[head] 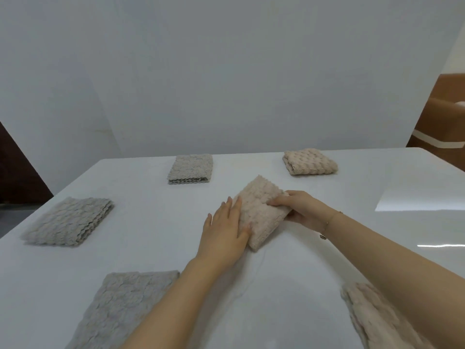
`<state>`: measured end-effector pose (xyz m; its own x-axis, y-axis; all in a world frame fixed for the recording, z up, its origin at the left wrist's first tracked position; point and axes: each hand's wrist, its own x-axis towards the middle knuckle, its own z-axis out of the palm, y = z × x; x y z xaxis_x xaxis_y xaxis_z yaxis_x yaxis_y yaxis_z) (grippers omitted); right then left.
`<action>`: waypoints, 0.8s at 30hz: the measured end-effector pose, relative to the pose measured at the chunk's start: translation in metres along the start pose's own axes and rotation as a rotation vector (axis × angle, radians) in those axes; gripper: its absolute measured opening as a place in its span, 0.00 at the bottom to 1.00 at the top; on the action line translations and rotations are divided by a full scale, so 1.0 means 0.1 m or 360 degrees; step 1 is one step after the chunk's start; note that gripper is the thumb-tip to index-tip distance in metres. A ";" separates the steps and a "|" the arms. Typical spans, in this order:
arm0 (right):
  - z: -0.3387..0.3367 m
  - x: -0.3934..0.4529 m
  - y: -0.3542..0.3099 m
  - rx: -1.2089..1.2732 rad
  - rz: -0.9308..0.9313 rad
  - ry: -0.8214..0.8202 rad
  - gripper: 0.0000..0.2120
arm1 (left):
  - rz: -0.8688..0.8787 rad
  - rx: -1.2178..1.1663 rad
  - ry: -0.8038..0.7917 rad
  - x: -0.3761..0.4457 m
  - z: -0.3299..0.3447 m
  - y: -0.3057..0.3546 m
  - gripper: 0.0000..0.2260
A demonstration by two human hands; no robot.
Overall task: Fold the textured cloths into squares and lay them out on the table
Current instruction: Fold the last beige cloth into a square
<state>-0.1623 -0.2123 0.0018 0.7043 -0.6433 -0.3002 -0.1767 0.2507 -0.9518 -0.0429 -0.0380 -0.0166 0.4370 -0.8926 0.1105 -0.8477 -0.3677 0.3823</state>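
A folded beige textured cloth lies at the middle of the white table. My left hand lies flat with straight fingers against the cloth's left edge. My right hand grips the cloth's right edge, thumb on top and fingers underneath. Folded grey cloths lie at the far middle, at the left and at the near left. Another folded beige cloth sits at the far right. A beige cloth lies at the near right, partly under my right forearm.
A white backdrop wall rises behind the table. Brown cardboard boxes stand beyond the table's far right corner. A dark floor area shows past the left edge.
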 end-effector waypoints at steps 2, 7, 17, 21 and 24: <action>-0.27 -0.09 -0.02 0.0117 -0.0034 0.0102 0.19 | 0.0064 0.0036 -0.0043 0.07 0.08 0.22 0.28; -1.08 -0.42 -0.01 0.0297 -0.0093 0.0365 0.20 | 0.0290 0.0160 -0.0203 0.30 0.43 0.84 0.27; -2.56 -1.01 0.16 0.0551 -0.0073 0.0837 0.17 | 0.0514 0.0139 -0.0427 0.63 1.11 1.89 0.25; -2.99 -1.11 0.23 0.0480 -0.0013 0.0992 0.19 | 0.0498 0.0241 -0.0500 0.63 1.29 1.97 0.24; -3.22 -1.14 0.28 0.0385 0.0010 0.1112 0.18 | 0.0507 0.0252 -0.0441 0.64 1.33 1.96 0.24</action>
<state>-0.4686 -0.3652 -0.0108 0.0875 -0.9318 -0.3522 0.0341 0.3562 -0.9338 -0.2215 -0.2017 -0.0565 0.0680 -0.9960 -0.0584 -0.9720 -0.0794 0.2213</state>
